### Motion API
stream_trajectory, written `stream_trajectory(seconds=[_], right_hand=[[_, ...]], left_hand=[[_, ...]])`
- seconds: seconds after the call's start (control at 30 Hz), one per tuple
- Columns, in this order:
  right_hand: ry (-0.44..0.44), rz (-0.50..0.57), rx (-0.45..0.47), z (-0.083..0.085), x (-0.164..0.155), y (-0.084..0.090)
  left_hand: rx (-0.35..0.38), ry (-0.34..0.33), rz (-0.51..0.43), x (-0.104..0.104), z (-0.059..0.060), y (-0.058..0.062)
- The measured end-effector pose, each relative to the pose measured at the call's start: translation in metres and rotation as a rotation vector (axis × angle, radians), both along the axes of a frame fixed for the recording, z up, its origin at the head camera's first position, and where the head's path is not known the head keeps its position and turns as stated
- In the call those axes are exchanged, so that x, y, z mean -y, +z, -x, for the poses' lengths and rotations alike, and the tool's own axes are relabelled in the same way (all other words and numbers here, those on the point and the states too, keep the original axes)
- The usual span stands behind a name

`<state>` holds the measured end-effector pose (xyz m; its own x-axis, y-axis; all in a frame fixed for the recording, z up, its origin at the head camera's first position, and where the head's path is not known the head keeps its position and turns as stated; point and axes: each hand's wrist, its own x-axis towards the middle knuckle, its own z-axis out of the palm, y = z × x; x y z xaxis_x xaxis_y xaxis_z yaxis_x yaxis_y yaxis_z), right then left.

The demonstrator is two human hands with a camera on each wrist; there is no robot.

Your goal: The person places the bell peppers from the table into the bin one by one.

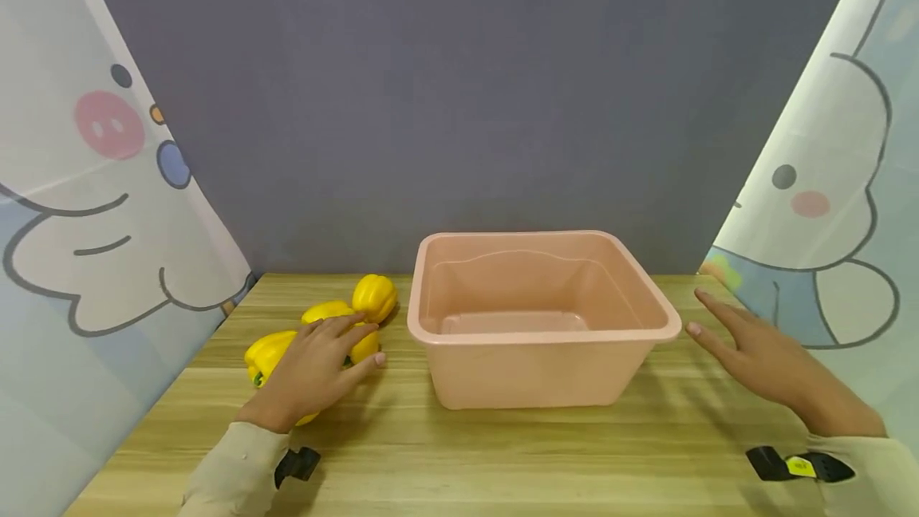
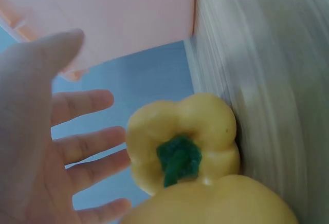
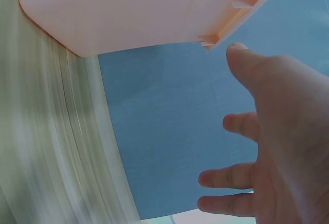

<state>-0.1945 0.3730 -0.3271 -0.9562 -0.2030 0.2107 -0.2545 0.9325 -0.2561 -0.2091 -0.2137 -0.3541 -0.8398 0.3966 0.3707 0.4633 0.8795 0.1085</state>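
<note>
Several yellow bell peppers (image 1: 375,296) lie in a group on the left side of the table. My left hand (image 1: 316,365) hovers over them with its fingers spread, holding nothing, and partly hides some of them. In the left wrist view, a pepper with a green stem (image 2: 218,121) sits close to the fingertips, and another pepper (image 2: 216,203) is nearer the camera. A pink plastic tub (image 1: 527,373) stands upright in the middle, its inside bare. Just right of its rim, my right hand (image 1: 768,357) is held in the air, fingers extended and thumb toward the tub.
The wooden tabletop (image 1: 502,461) runs back to a plain grey wall panel (image 1: 467,102). Cartoon-printed sheets stand on both sides, one at left (image 1: 108,246) and one at right (image 1: 826,222). A black strap (image 1: 296,465) is on each wrist.
</note>
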Motion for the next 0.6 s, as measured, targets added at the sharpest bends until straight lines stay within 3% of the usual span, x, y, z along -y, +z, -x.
stream_trajectory(seconds=[0.27, 0.6], right_hand=[[0.006, 0.063, -0.056, -0.003, 0.000, -0.003], [0.039, 0.150, -0.211, 0.002, 0.017, -0.004]], left_hand=[[-0.044, -0.104, -0.031, -0.010, -0.001, -0.004], [-0.039, -0.112, -0.025, -0.007, -0.002, 0.000]])
